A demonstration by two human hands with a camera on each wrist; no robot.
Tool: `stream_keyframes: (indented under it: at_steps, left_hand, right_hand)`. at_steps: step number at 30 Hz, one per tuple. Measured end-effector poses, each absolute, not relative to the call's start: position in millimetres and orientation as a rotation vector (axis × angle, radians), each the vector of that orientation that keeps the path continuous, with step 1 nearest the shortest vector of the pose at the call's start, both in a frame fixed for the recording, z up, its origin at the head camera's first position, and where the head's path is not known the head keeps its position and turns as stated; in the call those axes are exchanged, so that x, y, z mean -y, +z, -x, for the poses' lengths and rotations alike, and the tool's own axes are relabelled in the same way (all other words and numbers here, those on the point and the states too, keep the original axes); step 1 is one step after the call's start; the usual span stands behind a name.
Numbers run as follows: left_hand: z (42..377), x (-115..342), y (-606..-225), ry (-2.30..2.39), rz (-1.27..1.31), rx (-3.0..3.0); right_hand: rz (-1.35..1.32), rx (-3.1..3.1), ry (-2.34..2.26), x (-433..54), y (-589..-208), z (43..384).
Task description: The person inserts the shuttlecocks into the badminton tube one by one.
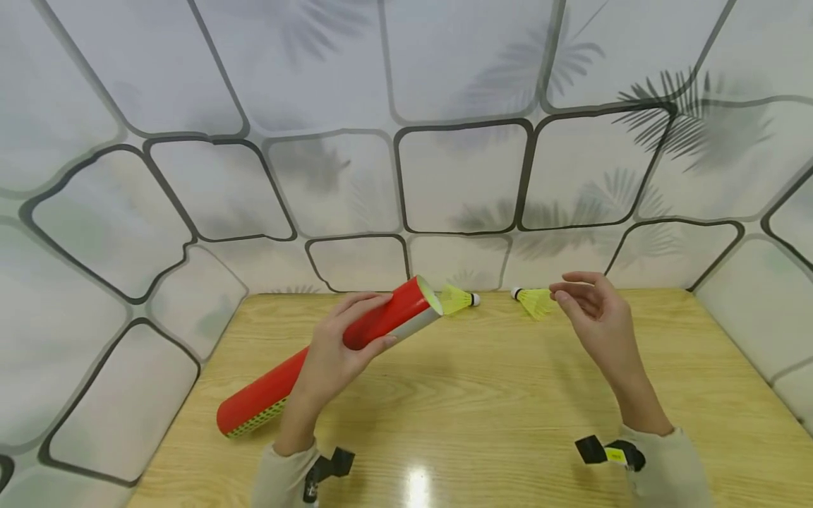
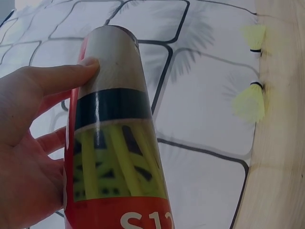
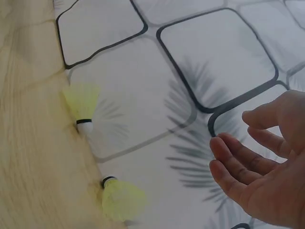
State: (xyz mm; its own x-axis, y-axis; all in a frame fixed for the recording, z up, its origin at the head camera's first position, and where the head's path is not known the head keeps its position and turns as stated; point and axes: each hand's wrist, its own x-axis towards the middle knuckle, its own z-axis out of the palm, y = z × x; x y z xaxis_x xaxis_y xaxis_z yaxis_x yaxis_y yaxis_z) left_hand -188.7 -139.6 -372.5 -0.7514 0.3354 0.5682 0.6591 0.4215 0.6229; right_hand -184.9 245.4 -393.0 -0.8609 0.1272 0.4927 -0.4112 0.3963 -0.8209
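Observation:
My left hand (image 1: 336, 346) grips a long red shuttlecock tube (image 1: 269, 388) near its upper end, thumb along one side and fingers over the other. The tube slants up to the right, its open mouth showing a pale green inside. In the left wrist view the tube (image 2: 112, 105) has a silver band, a dark stripe and printed lettering. Just beyond the mouth lies a yellow shuttlecock (image 1: 456, 300) with a white cork. A second yellow shuttlecock (image 1: 533, 302) lies farther right. My right hand (image 1: 597, 317), fingers loosely bent and holding nothing, hovers beside that second shuttlecock.
The wooden table (image 1: 483, 409) runs back to a wall (image 1: 460, 176) covered in a stone-and-leaf pattern, and both shuttlecocks lie along that back edge. Patterned side panels stand at left and right. Each wrist wears a small black camera mount.

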Motion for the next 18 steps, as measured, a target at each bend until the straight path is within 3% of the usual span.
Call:
stream_keyframes:
  at_steps: [18]
  left_hand:
    - [189.2,147.8,-369.1,-1.245,0.812,2.291]
  right_hand:
    - [0.064,2.533,1.490,-266.4,-461.5,240.1]
